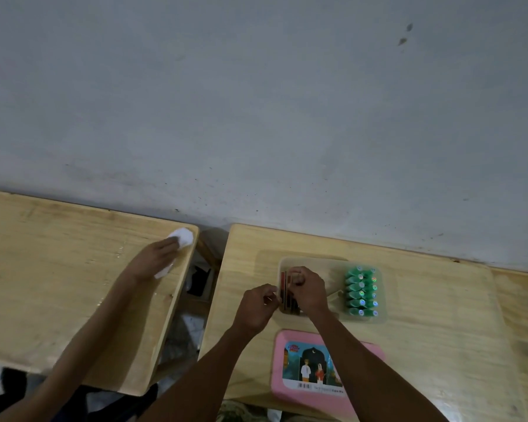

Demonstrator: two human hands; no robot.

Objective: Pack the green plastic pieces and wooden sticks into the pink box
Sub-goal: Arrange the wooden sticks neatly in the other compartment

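Second person's hand (153, 260): well to the left of the tray (333, 268), on a separate table (58, 269). It pressed a white cloth (182, 236) flat to the top, probably wiping, and took no part in the packing.

Left hand (256, 306): just outside the tray's left edge. The fingers were curled and the tips pinched together beside the sticks, likely to steady or square them. I cannot tell whether anything lay between the tips.

Wooden sticks (284, 284): in the tray's left end, a dark bundle lying side by side. Their long axis ran from the person towards the wall, parallel to the tray's left edge. I cannot tell one end from the other.

Right hand (307, 290): over the tray's left half, with the fingers closed round the sticks from above. Judged as gathering them into one bunch for a single lift.

Pink box (305, 370): on the person's side of the tray and close to it, with the picture label up. It looked closed, so nothing seemed packed yet. The right forearm crossed part of it.

Green plastic pieces (361, 290): in the tray's right end, untouched. They lay in a neat row, each crosswise with its long axis left to right, stacked from near to far and so easy to take one by one.
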